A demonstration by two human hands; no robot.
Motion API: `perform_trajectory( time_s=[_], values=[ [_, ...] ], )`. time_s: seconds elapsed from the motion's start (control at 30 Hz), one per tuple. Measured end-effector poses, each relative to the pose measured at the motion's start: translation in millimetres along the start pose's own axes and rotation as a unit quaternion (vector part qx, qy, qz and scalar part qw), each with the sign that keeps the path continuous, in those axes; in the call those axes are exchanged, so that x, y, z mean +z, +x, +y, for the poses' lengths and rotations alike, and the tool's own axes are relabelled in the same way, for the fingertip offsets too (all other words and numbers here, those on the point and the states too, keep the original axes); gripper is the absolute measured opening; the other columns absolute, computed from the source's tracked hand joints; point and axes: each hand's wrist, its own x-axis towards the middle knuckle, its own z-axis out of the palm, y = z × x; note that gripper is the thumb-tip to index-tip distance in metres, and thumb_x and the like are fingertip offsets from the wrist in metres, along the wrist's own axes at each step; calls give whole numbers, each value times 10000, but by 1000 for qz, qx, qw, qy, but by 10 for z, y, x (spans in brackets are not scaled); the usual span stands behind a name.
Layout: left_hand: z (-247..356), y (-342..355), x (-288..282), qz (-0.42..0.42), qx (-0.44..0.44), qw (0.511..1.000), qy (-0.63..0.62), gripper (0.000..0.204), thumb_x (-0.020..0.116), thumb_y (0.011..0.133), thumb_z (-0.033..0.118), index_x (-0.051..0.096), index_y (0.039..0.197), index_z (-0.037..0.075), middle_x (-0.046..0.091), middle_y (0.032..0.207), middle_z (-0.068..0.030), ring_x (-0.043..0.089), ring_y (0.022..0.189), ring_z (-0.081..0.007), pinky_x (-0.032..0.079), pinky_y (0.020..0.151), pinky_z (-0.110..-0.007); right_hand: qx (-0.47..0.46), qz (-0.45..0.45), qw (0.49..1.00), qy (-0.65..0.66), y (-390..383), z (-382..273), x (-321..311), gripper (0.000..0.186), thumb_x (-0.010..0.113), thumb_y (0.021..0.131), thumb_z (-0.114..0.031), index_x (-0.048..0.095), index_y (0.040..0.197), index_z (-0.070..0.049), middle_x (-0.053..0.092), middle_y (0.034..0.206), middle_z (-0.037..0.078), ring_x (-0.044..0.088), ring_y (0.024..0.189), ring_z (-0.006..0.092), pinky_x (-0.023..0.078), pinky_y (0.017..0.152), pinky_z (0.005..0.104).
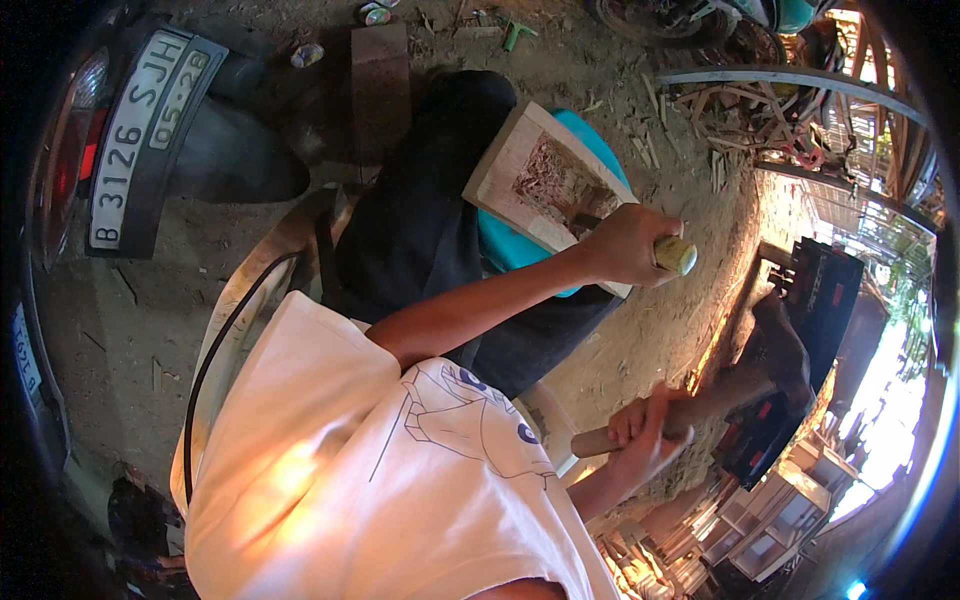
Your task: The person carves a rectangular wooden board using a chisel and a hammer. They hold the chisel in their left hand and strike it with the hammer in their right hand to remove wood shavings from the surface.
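My left hand (632,243) is wrapped round the handle of a chisel (676,256), whose pale yellowish end sticks out past the fist. The blade points into a rough, chip-filled hollow cut in a wooden block (497,172). That block lies tilted on a teal support (500,243) by my dark-trousered legs. My right hand (648,432) grips a hammer (715,398) by its wooden handle, with some fingers loosely extended. The dark hammer head, slightly blurred, is out to the right, apart from the chisel.
A vehicle's rear with a licence plate (150,140) stands at the left. Wood scraps (745,115) lie near a motorcycle wheel (665,20) at upper right. A black vehicle (835,300) and wooden frames (770,515) are at the right. A green piece (518,36) lies on the dirt floor.
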Motion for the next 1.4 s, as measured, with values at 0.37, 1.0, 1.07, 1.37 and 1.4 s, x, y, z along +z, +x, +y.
perform_trajectory(
  time_s=[0.37,1.0,1.07,1.37,1.4],
  values=[
    [2,24,-33,11,0,1000,-6,268,733,674,235,520,673,73,524,557,-102,549,505,-270,409,498,-366,-27,-2,999,-19,39,-123,-147,119,644,862,-140,534,860,-96,350,469,-36,296,344,58,243,330,224],
    [-21,30,8,7,6,1000,-12,262,719,662,241,532,671,58,525,555,-135,562,536,-331,407,494,-400,-38,-30,994,96,60,136,-127,26,555,901,-79,556,921,-95,329,456,-26,296,330,65,251,311,234],
    [-28,12,2,2,-6,1000,-16,266,721,660,244,532,670,58,529,558,-135,565,540,-331,409,496,-398,-103,23,989,102,74,144,-139,32,561,897,-80,545,923,-87,315,457,-28,289,332,70,254,314,239],
    [-16,-40,42,-27,-12,1000,9,296,732,646,249,512,658,50,525,562,-136,556,536,-329,407,499,-390,-51,-68,990,114,-7,129,-108,77,570,900,-94,497,879,-102,327,452,-44,268,323,49,242,315,219],
    [-8,-22,45,-29,-7,1000,5,297,732,647,248,512,656,49,523,561,-136,553,532,-330,406,498,-389,-98,-78,976,176,-16,102,-105,84,578,897,-95,496,879,-103,334,452,-44,268,323,46,241,315,217]
  ],
)
